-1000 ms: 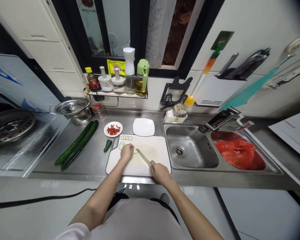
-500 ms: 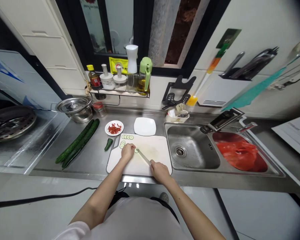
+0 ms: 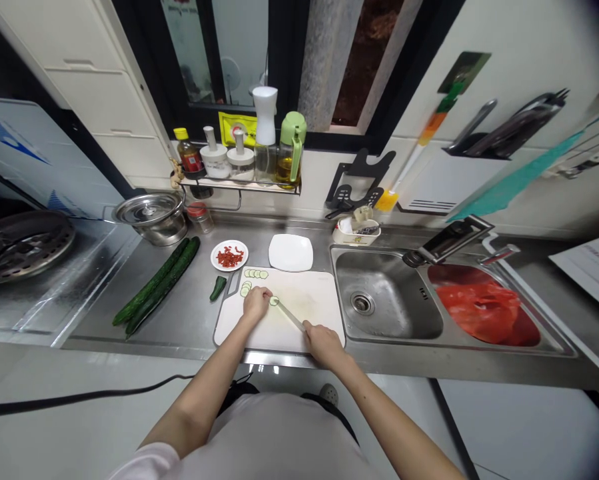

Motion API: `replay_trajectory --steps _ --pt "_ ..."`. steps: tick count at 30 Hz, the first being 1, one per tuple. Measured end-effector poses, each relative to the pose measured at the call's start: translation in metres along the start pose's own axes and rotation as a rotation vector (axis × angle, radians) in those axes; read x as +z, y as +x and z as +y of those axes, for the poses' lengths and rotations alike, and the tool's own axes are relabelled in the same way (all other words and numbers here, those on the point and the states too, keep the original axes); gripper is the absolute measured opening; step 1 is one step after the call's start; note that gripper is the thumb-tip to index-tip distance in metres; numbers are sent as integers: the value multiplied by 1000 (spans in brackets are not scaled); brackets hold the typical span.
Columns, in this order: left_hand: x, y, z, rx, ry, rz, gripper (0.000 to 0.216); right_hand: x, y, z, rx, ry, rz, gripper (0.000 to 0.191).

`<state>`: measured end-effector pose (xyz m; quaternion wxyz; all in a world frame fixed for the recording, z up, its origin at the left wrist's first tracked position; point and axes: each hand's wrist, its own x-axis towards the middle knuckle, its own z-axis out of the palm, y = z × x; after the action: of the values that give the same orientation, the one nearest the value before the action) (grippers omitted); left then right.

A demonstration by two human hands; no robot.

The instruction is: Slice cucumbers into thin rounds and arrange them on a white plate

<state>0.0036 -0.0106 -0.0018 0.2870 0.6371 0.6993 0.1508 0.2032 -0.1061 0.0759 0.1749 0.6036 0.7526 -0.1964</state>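
My right hand (image 3: 324, 341) is closed round the handle of a knife (image 3: 292, 316), its blade slanting up and left over the white cutting board (image 3: 299, 337). The knife's tip meets a single cucumber slice (image 3: 274, 301). At that slice's left edge, my left hand (image 3: 257, 304) has its fingers drawn together on it; the exact grip is partly hidden. More cucumber slices (image 3: 256, 273) lie in a row along the board's upper left, and a few others (image 3: 246, 288) overlap just above my left hand. A short cucumber end piece (image 3: 218, 288) rests on the counter left of the board.
Two whole cucumbers (image 3: 162, 287) lie on the left. Behind the board stand a plate of chopped red pieces (image 3: 229, 256) and a white plate (image 3: 290, 252). The sink (image 3: 389, 300) is at the right, with a red plastic bag (image 3: 479, 310) in its second basin. Above hangs a condiment shelf (image 3: 239, 185).
The view has shifted slightly. Both hands, the knife and the slice keep nearly the same places on the board.
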Motion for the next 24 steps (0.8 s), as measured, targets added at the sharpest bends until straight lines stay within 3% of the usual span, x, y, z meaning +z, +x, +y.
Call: replay_trajectory --steps 11,24 --pt "-2 0 1 -15 -4 -12 24 3 4 4 -18 -2 -14 27" --pt "-1 1 1 -38 21 -27 24 -12 10 -7 -25 37 -65 36"
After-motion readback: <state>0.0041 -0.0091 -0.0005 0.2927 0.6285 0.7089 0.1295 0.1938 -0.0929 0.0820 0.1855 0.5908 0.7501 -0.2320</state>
